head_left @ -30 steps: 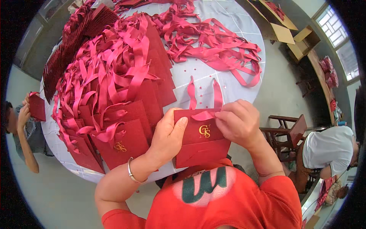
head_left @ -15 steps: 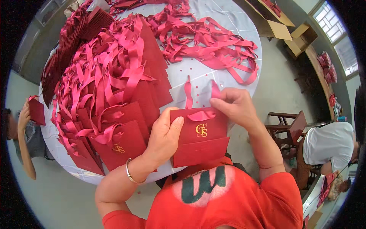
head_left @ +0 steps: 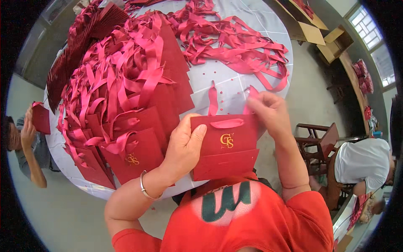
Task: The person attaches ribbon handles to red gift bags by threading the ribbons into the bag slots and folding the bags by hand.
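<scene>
you have one red bag [head_left: 227, 145] in work, between your two hands at the near edge of the white table [head_left: 201, 101], close in front of your shirt [head_left: 252, 214]. your left hand [head_left: 184, 145] grasps its left side, thumb on the front, fingers mostly hidden behind. your right hand [head_left: 270, 111] is somewhat blurred; thumb and fingertips appear to pinch the right ribbon tail [head_left: 247, 110] just beyond the top edge. progress: a ribbon strip [head_left: 227, 124] lies across the upper front, so i judge the front handle to be threaded. the left ribbon tail [head_left: 213, 101] stands loose past the top edge, touched by neither hand. left to do, as i judge it: deal with the two tails at the back; whether anything is fastened there, i cannot tell, as the back is hidden from view. wider count: the piled bags [head_left: 136, 151] to your left already carry ribbons, while a loose ribbon heap [head_left: 239, 38] lies on the far right of the tabletop, apparently unused stock. orientation: the bag's top edge points away from you, its base end toward you, with the gold monogram [head_left: 227, 140] facing up and upright to your eye. it looks flattened, with a folded panel across the lower front. visible outline is near square, so no clear long axis; top-to-base line runs away from your body, lower edge rising slightly rightward.
</scene>
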The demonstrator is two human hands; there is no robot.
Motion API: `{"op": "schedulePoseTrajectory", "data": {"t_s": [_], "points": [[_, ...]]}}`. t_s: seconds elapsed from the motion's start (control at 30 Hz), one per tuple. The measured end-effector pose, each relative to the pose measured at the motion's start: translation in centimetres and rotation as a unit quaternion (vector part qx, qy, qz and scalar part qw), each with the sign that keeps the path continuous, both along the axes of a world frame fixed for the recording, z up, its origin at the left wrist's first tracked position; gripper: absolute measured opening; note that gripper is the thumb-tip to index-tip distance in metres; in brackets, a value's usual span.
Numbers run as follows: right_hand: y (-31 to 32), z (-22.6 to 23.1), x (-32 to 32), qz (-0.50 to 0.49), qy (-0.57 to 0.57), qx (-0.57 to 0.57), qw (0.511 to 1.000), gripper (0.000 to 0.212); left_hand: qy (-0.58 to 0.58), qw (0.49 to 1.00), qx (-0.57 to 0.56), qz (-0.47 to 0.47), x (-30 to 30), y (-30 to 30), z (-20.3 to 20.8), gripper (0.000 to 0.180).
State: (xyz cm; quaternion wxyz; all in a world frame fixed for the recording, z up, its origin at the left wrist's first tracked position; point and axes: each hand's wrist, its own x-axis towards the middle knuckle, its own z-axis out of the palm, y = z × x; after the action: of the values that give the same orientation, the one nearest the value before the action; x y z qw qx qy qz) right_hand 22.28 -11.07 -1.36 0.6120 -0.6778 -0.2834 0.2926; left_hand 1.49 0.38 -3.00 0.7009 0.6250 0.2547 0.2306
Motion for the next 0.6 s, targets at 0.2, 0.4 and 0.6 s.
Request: {"op": "schedulePoseTrajectory", "data": {"t_s": [0.2,0.4,0.6], "points": [[-4.0,0.3,-2.0,0.013,-0.007,-0.007,1.0,0.029,-0.026,0.996,-0.076,0.029,-0.1,0.0,0.2,0.016],[-7.5,-1.0,-5.3,0.014,0.096,0.026,0.995,0.022,-0.088,0.978,-0.189,-0.001,0.4,0.4,0.8,0.021],[-6.6,1.9,-0.8,-0.172,-0.073,0.086,0.979,0.009,0.021,0.975,-0.196,-0.1,-0.3,0.3,0.7,0.028]]}}
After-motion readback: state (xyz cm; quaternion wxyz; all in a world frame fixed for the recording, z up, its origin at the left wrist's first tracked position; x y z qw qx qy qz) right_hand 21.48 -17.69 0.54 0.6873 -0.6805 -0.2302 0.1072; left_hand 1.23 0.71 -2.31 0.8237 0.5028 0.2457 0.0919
